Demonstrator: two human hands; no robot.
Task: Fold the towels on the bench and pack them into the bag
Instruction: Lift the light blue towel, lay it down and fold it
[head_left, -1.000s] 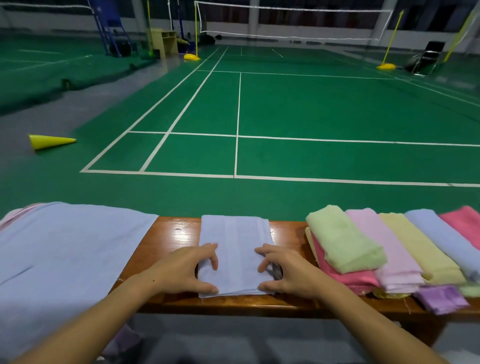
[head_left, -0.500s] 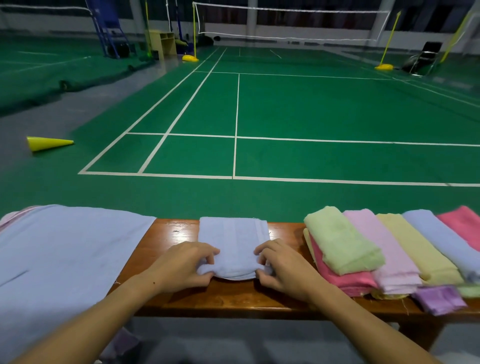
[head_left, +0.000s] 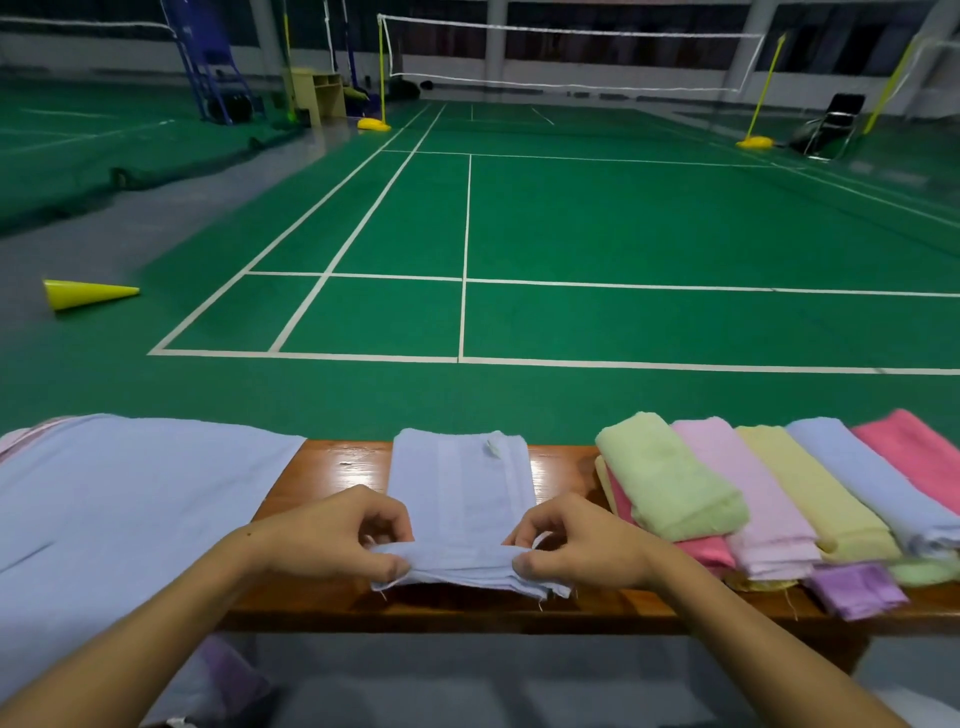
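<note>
A light blue towel (head_left: 460, 488), folded into a narrow strip, lies across the wooden bench (head_left: 332, 475) in front of me. My left hand (head_left: 332, 535) pinches its near left corner and my right hand (head_left: 576, 545) pinches its near right corner; the near edge is lifted off the bench. To the right lies a row of folded towels: green (head_left: 670, 478), pink (head_left: 748, 493), yellow (head_left: 810, 493), blue (head_left: 872, 483) and deep pink (head_left: 914, 452), with a purple one (head_left: 857, 590) at the front. No bag is clearly visible.
A large light blue cloth (head_left: 114, 509) covers the bench's left end and hangs over its front. Beyond the bench stretches a green badminton court with a net (head_left: 566, 57). A yellow cone (head_left: 85, 294) lies on the floor at the left.
Both hands shifted from pressing on the towel to pinching its near corners. The near edge, flat one second ago, is now raised off the bench.
</note>
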